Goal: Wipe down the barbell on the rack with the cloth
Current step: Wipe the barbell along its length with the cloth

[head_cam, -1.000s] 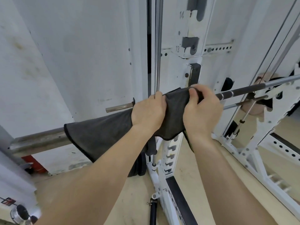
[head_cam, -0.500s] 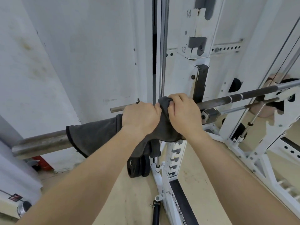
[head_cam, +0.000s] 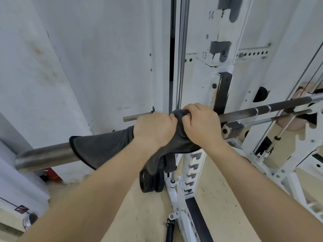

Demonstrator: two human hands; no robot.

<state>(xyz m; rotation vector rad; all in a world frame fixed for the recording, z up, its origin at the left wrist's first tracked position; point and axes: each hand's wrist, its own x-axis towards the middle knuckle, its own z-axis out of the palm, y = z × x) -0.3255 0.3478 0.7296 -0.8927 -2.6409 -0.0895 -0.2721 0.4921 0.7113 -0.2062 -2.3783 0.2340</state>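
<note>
Left hand (head_cam: 153, 127) and right hand (head_cam: 201, 124) are both curled tight round the dark cloth (head_cam: 104, 147), side by side on the barbell (head_cam: 262, 110), just left of the white rack upright (head_cam: 222, 67). The cloth's loose tail drapes over the sleeve further left of the upright. My take: wrap fully, squeeze, twist while sliding. The bare shaft right of the upright probably needs doing too.
</note>
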